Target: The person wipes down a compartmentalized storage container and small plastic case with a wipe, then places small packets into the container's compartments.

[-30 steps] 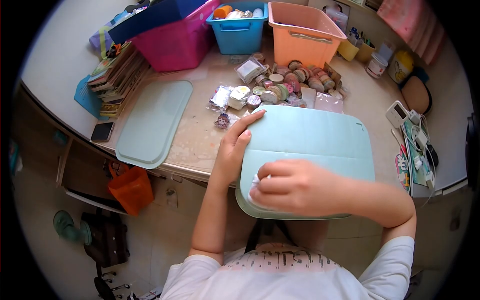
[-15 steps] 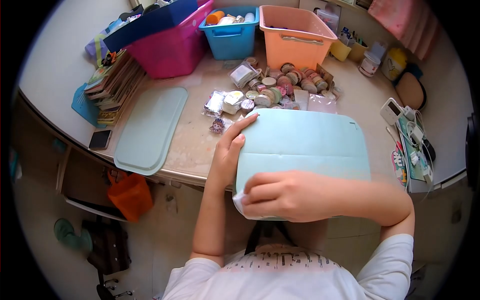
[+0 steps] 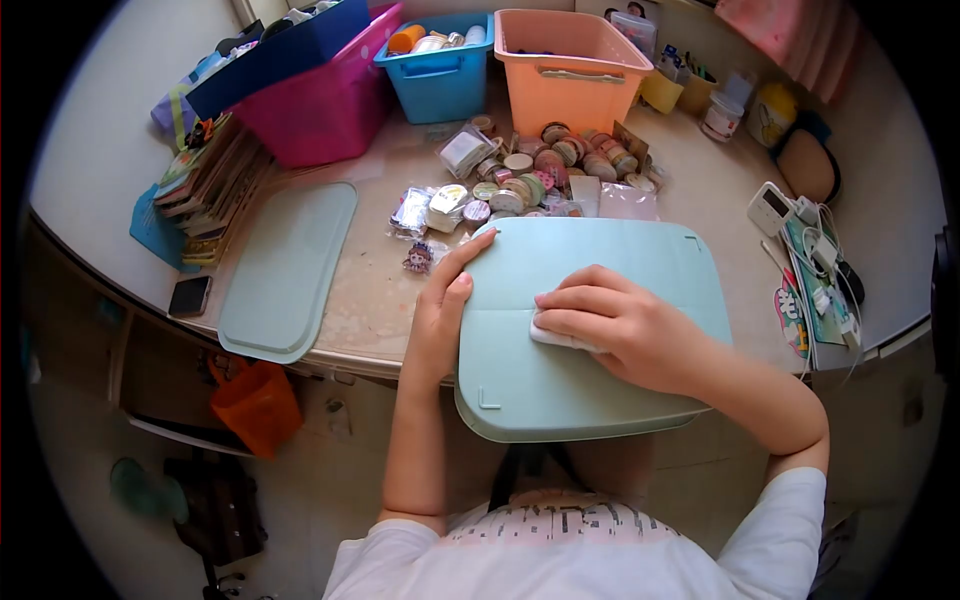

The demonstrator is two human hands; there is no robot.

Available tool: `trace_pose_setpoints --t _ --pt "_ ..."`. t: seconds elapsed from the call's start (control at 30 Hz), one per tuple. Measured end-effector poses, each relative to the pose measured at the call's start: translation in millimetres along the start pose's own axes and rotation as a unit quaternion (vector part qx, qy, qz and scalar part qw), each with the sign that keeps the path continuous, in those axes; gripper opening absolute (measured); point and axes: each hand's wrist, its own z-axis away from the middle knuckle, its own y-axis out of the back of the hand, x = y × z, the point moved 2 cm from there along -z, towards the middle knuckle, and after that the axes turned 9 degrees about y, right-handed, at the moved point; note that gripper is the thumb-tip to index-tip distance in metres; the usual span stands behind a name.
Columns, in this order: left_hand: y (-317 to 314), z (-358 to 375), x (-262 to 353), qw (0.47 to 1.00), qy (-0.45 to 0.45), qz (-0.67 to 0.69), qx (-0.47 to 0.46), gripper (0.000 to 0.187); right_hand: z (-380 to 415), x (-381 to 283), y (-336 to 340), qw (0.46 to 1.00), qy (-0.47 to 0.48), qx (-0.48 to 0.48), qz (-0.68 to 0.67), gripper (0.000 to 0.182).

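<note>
A pale mint-green storage box (image 3: 600, 400) faces up with its flat, rounded-corner panel, at the table's front edge and over my lap. My left hand (image 3: 440, 305) is wrapped along the box's left side, fingertips at its far left corner. In my right hand (image 3: 615, 325) is a folded white wipe (image 3: 562, 340), pressed against the middle of the panel under bent fingers; part of it is hidden. Just beyond the box lie many rolls of washi tape (image 3: 520, 185) and small plastic packets (image 3: 445, 207).
A matching mint-green lid (image 3: 290, 270) lies left, beside a black phone (image 3: 190, 296) and stacked books (image 3: 215, 180). Behind stand magenta (image 3: 310, 120), blue (image 3: 440, 85) and peach (image 3: 570, 75) bins. Cables and a power strip (image 3: 825, 255) lie at the right.
My right hand has moved with the wipe from the near left corner up and right to the middle of the panel. My left hand keeps its hold on the box.
</note>
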Motion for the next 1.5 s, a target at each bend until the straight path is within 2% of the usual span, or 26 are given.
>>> trace_pose_setpoints --t 0.1,0.17,0.23,0.3,0.37,0.43,0.5,0.6,0.7,0.73,0.83,0.93,0.97,1.07,1.1,1.17,1.23,1.3,1.37,1.43,1.5 --pt "0.4 -0.7 0.8 1.000 -0.003 0.000 -0.002 0.051 -4.9 -15.7 -3.2 0.997 0.053 -0.001 0.057 0.031" --pt "1.3 -1.3 0.9 1.000 -0.008 -0.004 -0.001 0.051 -5.8 -25.5 -1.9 0.993 0.106 -0.034 -0.037 0.031" --pt "0.0 -0.4 1.5 1.000 -0.011 -0.001 -0.002 0.051 -11.1 -8.9 0.4 0.993 0.109 -0.025 -0.043 0.030" --pt "-0.3 0.5 3.2 1.000 -0.001 0.002 -0.004 0.051 -13.5 16.0 -2.0 0.999 0.012 -0.010 0.049 0.025" --pt "0.4 -1.0 4.5 1.000 0.005 0.002 -0.008 0.051 -17.7 12.7 -2.0 0.999 0.007 -0.013 0.035 0.024" --pt "0.2 -0.7 2.6 1.000 0.000 0.008 -0.009 0.051 -18.9 1.3 -5.7 0.999 0.038 -0.005 -0.034 0.023" --pt "0.3 0.0 3.6 1.000 -0.001 -0.002 -0.002 0.051 -20.3 4.1 -2.4 0.999 0.027 -0.016 -0.025 0.022" --pt "0.1 -0.4 1.3 1.000 0.000 -0.008 0.000 0.051 -11.5 19.5 7.3 0.996 -0.052 -0.054 0.041 0.019" --pt "0.1 -1.2 -0.2 1.000 0.000 0.003 -0.003 0.051 -2.4 5.1 18.1 0.997 -0.036 -0.073 0.006 0.017" --pt "-0.1 -1.9 0.0 1.000 0.000 0.009 -0.005 0.051 -3.6 -11.1 14.8 0.997 0.000 -0.058 -0.047 0.016" --pt "-0.5 -0.7 2.0 1.000 -0.005 0.005 -0.002 0.051 -8.2 -33.9 15.3 0.989 0.026 -0.112 -0.088 0.017" --pt "-0.9 -0.3 1.0 1.000 -0.005 -0.009 0.007 0.051 -9.1 12.7 8.9 0.998 -0.054 -0.024 0.034 0.018" --pt "-1.9 0.3 -1.1 1.000 -0.003 -0.007 0.006 0.051 -6.0 9.3 6.6 0.998 -0.056 -0.027 0.033 0.018" --pt "0.7 -1.1 -1.5 1.000 -0.006 0.005 -0.002 0.051 -15.0 -24.9 3.9 0.993 0.077 -0.074 -0.053 0.019" --pt "0.5 -1.1 -0.9 1.000 -0.006 0.004 -0.002 0.051 -16.7 -34.8 2.4 0.988 0.089 -0.093 -0.084 0.017" --pt "-0.6 -0.6 -0.4 1.000 -0.006 0.003 -0.002 0.050 -12.6 -16.4 0.3 0.992 0.009 -0.055 -0.116 0.017" --pt "-1.0 0.2 -0.1 1.000 0.001 0.010 0.000 0.050 -9.3 10.3 -0.2 0.998 -0.052 -0.017 0.013 0.017" --pt "-1.0 -0.3 -0.8 1.000 -0.001 0.012 -0.006 0.050 -7.9 4.6 4.9 0.999 -0.046 0.004 0.012 0.017" --pt "-0.6 -1.7 0.4 1.000 -0.004 0.016 -0.007 0.051 -5.3 -28.2 12.3 0.992 -0.007 -0.097 -0.083 0.019" --pt "-1.4 -1.1 1.5 1.000 0.001 0.013 -0.005 0.051 0.9 -35.0 10.2 0.989 0.026 -0.088 -0.118 0.020" --pt "-0.8 -0.1 -1.1 1.000 0.004 0.018 -0.003 0.051 8.2 -12.8 13.8 0.990 -0.021 -0.026 -0.134 0.023"
